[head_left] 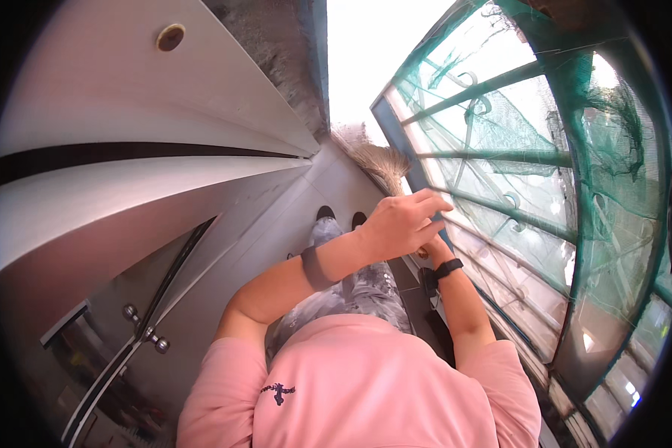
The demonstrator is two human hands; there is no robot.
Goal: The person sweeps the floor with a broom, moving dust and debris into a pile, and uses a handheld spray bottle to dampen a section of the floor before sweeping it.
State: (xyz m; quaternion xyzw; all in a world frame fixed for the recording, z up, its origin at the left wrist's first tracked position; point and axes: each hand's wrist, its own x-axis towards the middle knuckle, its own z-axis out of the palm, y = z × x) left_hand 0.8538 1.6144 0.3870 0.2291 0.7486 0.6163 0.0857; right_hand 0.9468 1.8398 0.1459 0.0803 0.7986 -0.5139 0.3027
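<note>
My left hand (398,226) reaches across my body to the right, beside the blue frame (413,153) of a barred metal gate. Its fingers are stretched and somewhat bent, with a gap between them, and no object shows in them. Just below it is my right hand (433,244), largely covered by the left, so its fingers cannot be made out. A small brass-coloured thing (423,254) shows beside the right hand; its kind is unclear. Torn green mesh (515,119) hangs over the gate's bars. Both wrists wear dark bands.
A straw broom (384,166) leans by the doorway ahead. To the left stands a large white cabinet-like body (149,97) with a dark groove. Lower left, a dark panel carries round metal knobs (157,340). My feet stand on pale floor tiles (276,231).
</note>
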